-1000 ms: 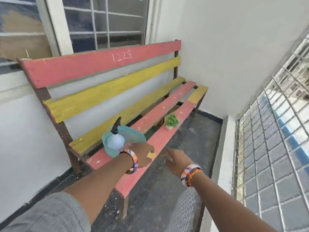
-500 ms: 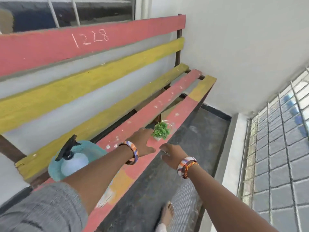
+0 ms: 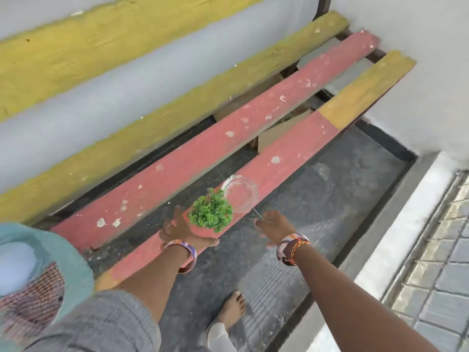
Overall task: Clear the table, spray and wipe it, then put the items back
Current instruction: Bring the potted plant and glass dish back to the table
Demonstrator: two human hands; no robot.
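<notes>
Our left hand (image 3: 181,231) has its fingers spread wide, reaching at the near side of the small green potted plant (image 3: 211,214); we cannot tell whether they touch the pot, since the leaves hide it, and nothing is gripped. Our right hand (image 3: 275,226) is also spread, palm down, just right of the plant and near the rim of the clear glass bowl (image 3: 240,193), holding nothing. A thin stick-like thing shows at its fingertips, though the blur leaves it unclear.

Plant and bowl sit side by side, seemingly touching, on the front pink slat (image 3: 291,151) of the bench. That slat turns yellow at its far end; another pink slat and yellow ones lie behind it, paint chipped in pale spots. At the left edge a teal basin (image 3: 73,260) holds a white bottle (image 3: 15,262). Below lies dark speckled floor (image 3: 330,199), with white walls and a metal grille on the right.
</notes>
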